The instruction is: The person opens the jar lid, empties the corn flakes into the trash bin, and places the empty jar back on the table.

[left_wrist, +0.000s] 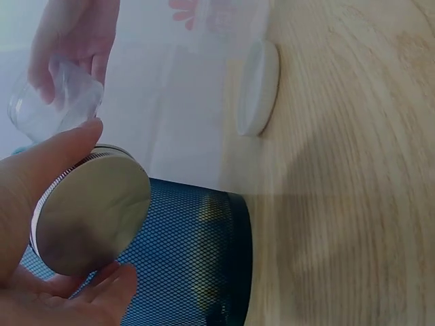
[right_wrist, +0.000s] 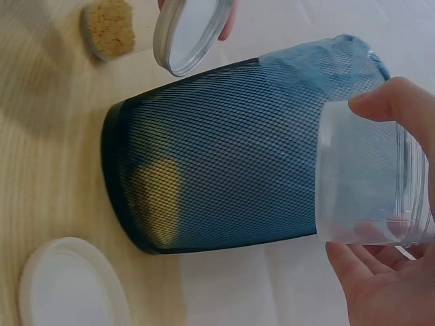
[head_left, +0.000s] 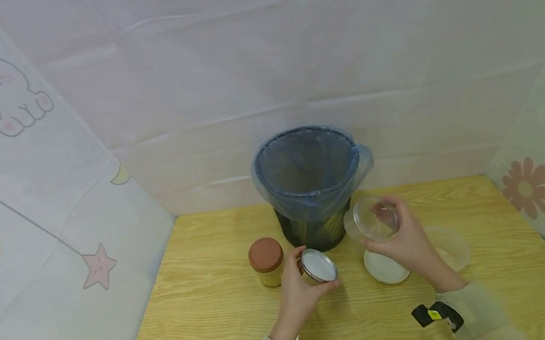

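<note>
My left hand point(head_left: 296, 292) grips a silver metal screw lid point(head_left: 318, 265) by its rim, between thumb and fingers. Its pale inner side shows in the head view, its shiny flat top point(left_wrist: 94, 214) in the left wrist view. My right hand point(head_left: 412, 243) holds a clear plastic jar point(right_wrist: 360, 176) near its threaded mouth, tipped on its side. No contents show through the jar's wall. Both hands are in front of a black mesh bin point(head_left: 314, 229) lined with a blue plastic bag point(head_left: 320, 201), the jar beside the bin's right side.
Left of the bin stands a jar with a brown lid point(head_left: 265, 254) and yellowish contents point(right_wrist: 112, 27). A white round lid point(head_left: 386, 266) lies on the wooden table point(head_left: 206, 323) below my right hand. Partly behind that wrist is a clear container point(head_left: 452, 242). Printed cloth walls enclose the table.
</note>
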Motion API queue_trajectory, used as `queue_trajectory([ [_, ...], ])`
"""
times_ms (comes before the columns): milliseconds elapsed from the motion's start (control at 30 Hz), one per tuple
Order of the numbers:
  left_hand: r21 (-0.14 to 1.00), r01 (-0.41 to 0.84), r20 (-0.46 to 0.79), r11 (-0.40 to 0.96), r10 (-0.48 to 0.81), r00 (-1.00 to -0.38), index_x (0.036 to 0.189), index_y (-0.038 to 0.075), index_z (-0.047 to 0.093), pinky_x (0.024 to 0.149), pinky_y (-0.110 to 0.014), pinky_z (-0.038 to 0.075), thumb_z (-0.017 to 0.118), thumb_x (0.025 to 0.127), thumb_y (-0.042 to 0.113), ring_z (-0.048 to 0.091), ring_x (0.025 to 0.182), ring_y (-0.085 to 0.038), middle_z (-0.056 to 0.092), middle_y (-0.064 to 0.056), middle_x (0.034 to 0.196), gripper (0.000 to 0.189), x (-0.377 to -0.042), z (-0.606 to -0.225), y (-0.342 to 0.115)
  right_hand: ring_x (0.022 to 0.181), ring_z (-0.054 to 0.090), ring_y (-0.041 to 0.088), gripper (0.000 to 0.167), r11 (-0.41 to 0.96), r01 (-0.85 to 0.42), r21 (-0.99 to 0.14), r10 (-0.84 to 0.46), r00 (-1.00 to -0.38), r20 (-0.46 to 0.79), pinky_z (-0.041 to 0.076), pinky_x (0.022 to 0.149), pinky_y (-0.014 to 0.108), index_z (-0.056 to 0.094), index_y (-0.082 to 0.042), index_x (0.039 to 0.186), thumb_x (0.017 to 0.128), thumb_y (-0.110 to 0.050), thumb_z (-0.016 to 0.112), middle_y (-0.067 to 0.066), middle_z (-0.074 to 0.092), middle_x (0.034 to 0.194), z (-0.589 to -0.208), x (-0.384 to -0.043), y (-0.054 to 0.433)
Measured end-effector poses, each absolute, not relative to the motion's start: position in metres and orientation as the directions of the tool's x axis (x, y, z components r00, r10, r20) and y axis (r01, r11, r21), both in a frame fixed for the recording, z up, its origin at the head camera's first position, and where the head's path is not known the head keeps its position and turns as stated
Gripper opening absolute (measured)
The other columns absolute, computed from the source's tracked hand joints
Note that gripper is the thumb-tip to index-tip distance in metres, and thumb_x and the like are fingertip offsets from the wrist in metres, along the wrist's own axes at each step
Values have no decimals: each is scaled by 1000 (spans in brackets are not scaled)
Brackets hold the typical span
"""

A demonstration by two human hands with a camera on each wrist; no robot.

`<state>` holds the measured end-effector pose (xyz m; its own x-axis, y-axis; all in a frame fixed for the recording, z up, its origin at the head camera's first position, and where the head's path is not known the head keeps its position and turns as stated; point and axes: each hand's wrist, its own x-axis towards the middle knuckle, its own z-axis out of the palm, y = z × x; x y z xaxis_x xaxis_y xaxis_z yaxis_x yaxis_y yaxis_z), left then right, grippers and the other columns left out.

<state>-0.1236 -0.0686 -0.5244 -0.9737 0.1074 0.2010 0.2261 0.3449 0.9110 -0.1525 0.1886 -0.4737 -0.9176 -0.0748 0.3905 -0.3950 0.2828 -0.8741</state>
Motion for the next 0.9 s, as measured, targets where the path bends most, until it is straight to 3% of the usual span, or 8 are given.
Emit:
queue_trajectory([
  [167, 883, 226, 206, 411, 93, -974, 142, -4, 43, 99, -45, 49, 98, 67, 18, 59, 119, -32, 56, -15, 130, 96, -125, -533, -68, 128, 48, 46, 88, 275, -365, -890, -103, -931, 350, 40, 105, 22, 34, 7, 144, 73, 9, 87, 24, 47, 132, -492, -152, 188],
  [433, 879, 179, 158, 442, 85, -984, 145, -4, 41, 101, -46, 48, 97, 71, 20, 55, 123, -34, 53, -18, 136, 95, -128, -550, -68, 134, 45, 45, 89, 364, -252, -897, -150, -966, 211, 37, 107, 58, 33, 4, 147, 78, -8, 89, 25, 45, 145, -518, -146, 181],
  [700, 864, 184, 165, 468, 81, -983, 142, -6, 42, 100, -48, 48, 97, 69, 15, 57, 120, -35, 56, -20, 133, 94, -131, -567, -70, 121, 54, 46, 87, 385, -240, -891, -149, -969, 197, 44, 102, 55, 39, 8, 141, 73, -4, 92, 28, 57, 132, -543, -147, 176],
  [900, 832, 207, 192, 514, 83, -978, 140, -7, 42, 98, -48, 50, 98, 68, 14, 59, 117, -35, 57, -21, 131, 93, -133, -580, -70, 124, 52, 50, 92, 373, -195, -907, -184, -974, 134, 47, 99, 55, 36, 7, 143, 72, -6, 93, 29, 50, 139, -558, -148, 171],
])
